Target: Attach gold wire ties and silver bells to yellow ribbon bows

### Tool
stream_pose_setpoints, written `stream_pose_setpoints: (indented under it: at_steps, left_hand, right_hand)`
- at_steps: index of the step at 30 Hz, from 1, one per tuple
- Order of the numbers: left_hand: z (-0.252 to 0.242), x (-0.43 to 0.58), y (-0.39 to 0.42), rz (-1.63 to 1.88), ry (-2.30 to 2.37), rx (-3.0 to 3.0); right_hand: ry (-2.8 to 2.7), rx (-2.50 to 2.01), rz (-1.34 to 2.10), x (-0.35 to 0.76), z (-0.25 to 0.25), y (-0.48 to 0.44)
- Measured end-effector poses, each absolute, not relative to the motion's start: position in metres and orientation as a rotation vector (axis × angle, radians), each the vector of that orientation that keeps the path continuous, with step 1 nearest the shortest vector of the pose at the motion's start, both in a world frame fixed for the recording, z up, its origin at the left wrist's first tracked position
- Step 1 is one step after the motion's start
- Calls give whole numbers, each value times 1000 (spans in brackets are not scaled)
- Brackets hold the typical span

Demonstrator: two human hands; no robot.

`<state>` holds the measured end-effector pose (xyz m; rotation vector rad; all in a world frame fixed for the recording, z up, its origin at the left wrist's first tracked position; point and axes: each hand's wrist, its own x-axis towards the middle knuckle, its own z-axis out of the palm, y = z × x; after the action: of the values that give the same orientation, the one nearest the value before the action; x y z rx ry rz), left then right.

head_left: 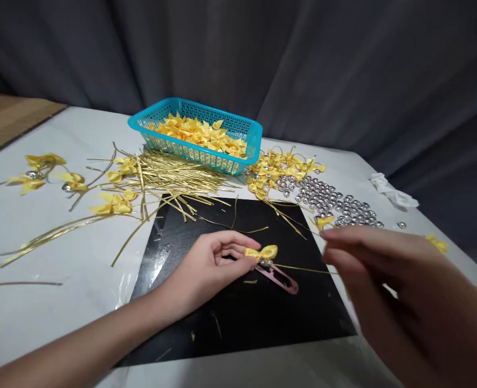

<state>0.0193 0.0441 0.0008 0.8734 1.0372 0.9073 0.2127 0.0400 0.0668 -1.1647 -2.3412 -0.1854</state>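
Over a black board (238, 334), my left hand (214, 267) is closed on one end of a pink snap hair clip (290, 285). A yellow ribbon bow (268, 251) sits at that end, against my fingertips, with shiny silver beads (265, 263) just below it. From there a thin gold wire (303, 268) stretches right to my right hand (400, 296), whose fingers are pinched on it. My fingers hide the wire's far end and the held end of the clip.
Behind the board stands a blue basket (256, 143) of yellow bows (200, 132). Gold wires (177, 175) are heaped before it. Silver beads (323, 196) and wired bows (281, 164) lie to the right, near a white cloth (394, 193). More bows (115, 202) lie left.
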Motion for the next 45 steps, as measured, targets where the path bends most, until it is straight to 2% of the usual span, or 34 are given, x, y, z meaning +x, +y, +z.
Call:
stream_pose_setpoints:
  at_steps: [9, 17, 45]
  left_hand:
    - [0, 17, 46, 966, 989, 789]
    - [-1, 15, 43, 936, 959, 760]
    - [-3, 16, 46, 948, 929, 750]
  right_hand:
    - [-2523, -1124, 80, 197, 44, 47]
    - [-2529, -1132, 185, 196, 38, 50]
    - [-2541, -1135, 327, 198, 38, 49]
